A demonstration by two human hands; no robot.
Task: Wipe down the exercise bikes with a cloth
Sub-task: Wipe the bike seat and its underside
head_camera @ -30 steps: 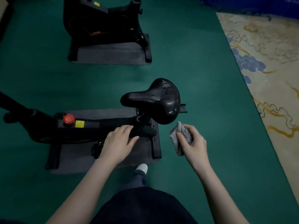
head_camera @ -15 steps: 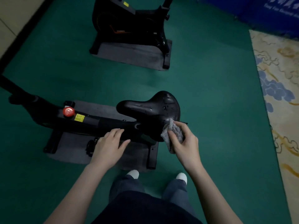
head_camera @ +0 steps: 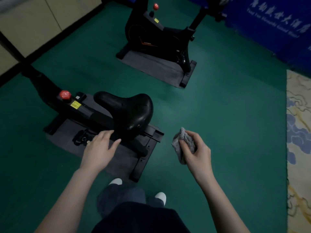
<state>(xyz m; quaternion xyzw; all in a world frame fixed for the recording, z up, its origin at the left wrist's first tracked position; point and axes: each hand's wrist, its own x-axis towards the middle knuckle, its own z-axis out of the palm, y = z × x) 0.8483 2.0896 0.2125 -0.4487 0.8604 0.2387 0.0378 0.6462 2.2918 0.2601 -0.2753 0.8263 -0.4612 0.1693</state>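
A black exercise bike [head_camera: 80, 110] stands just in front of me on a grey mat, its glossy black saddle [head_camera: 129, 110] facing me and a red knob [head_camera: 64, 94] on the frame. My right hand [head_camera: 195, 152] grips a crumpled grey cloth [head_camera: 182, 143] in the air to the right of the saddle, apart from it. My left hand [head_camera: 101, 148] hovers with straight fingers just below the saddle, over the bike's rear; whether it touches is unclear. A second black exercise bike [head_camera: 159, 36] stands further back on its own mat.
Green floor [head_camera: 218, 106] surrounds both bikes. A patterned cream rug [head_camera: 299, 132] lies along the right edge. Blue banners [head_camera: 269, 26] stand at the back right, beige cabinets [head_camera: 33, 22] at the back left. My legs and white shoes [head_camera: 160, 196] show below.
My right hand with the cloth has come off the back of the saddle and moved right. The view has shifted, so more of the far bike shows. My left hand stays near the saddle.
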